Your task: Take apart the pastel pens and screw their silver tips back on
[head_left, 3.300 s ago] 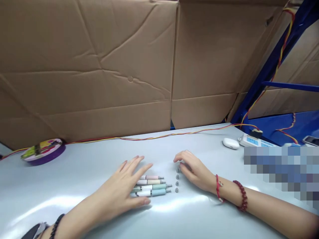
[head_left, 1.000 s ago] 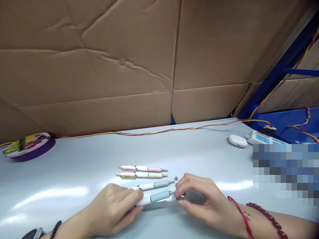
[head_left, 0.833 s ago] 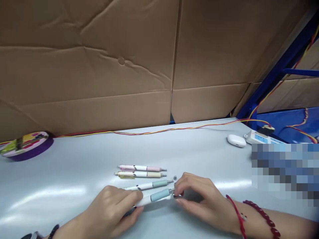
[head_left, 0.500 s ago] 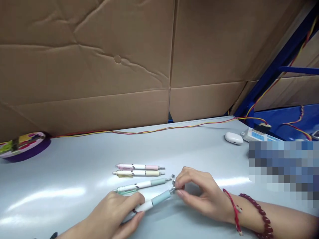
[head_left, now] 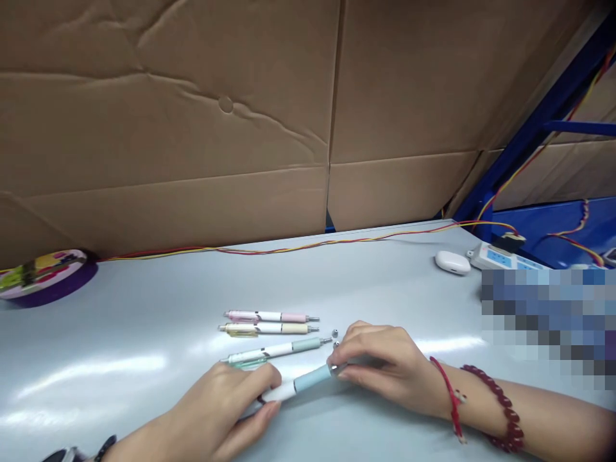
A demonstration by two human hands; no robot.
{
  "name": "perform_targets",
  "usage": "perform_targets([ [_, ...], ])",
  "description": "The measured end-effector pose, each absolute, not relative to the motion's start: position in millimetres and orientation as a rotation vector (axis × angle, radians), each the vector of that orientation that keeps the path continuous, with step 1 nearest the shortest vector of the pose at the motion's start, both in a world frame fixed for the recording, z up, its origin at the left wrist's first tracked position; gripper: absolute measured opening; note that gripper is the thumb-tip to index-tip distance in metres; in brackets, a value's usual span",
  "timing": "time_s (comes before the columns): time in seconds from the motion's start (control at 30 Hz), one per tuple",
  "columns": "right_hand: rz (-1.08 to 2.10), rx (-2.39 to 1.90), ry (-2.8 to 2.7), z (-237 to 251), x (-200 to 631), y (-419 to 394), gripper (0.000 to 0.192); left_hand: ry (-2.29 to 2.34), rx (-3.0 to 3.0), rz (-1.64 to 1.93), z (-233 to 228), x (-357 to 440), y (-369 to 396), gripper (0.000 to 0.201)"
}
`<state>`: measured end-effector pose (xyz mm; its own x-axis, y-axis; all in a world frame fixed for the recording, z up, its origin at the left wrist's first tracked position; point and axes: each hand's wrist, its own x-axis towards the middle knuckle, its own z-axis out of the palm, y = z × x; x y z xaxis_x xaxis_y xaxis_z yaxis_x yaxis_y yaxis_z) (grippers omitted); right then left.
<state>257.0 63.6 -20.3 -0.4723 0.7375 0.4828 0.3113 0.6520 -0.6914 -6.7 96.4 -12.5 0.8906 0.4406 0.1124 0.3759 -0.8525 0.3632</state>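
My left hand [head_left: 235,407] is closed around the white barrel of a mechanical pencil [head_left: 312,378] with a light blue grip, its rear end hidden in my palm. At the pencil's front end, the thumb and fingertips of my right hand [head_left: 380,362] pinch its metal tip, which is mostly covered by the fingers. Just behind lies a green mechanical pencil [head_left: 279,350], its narrow metal front end exposed. Two small metal tip pieces [head_left: 335,333] rest near that end, one partly behind my right fingers. Farther back, a yellow pencil [head_left: 269,328] and a pink pencil [head_left: 269,316] lie side by side.
A purple-sided round box [head_left: 52,282] with a colourful top stands at the far left. Red and yellow wires [head_left: 269,249] run along the table's back edge beneath cardboard [head_left: 192,141]. A white earbud case [head_left: 452,262] sits near a power strip [head_left: 498,258] at right.
My right fingertips have shifted slightly back along the blue pencil and now cover more of its metal front end. My left hand keeps its hold. The view has tilted slightly.
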Motion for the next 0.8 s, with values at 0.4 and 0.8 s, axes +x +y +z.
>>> perform_targets([
  [0.4,0.218,-0.912,-2.366,-25.6,254.3,72.8,0.043,0.705,2.668,0.158,-13.3,-1.8,96.1,0.017],
  [0.8,0.182,-0.882,-2.369,-22.6,254.3,69.4,0.043,0.677,2.719,0.097,-19.3,-3.7,97.4,0.017],
])
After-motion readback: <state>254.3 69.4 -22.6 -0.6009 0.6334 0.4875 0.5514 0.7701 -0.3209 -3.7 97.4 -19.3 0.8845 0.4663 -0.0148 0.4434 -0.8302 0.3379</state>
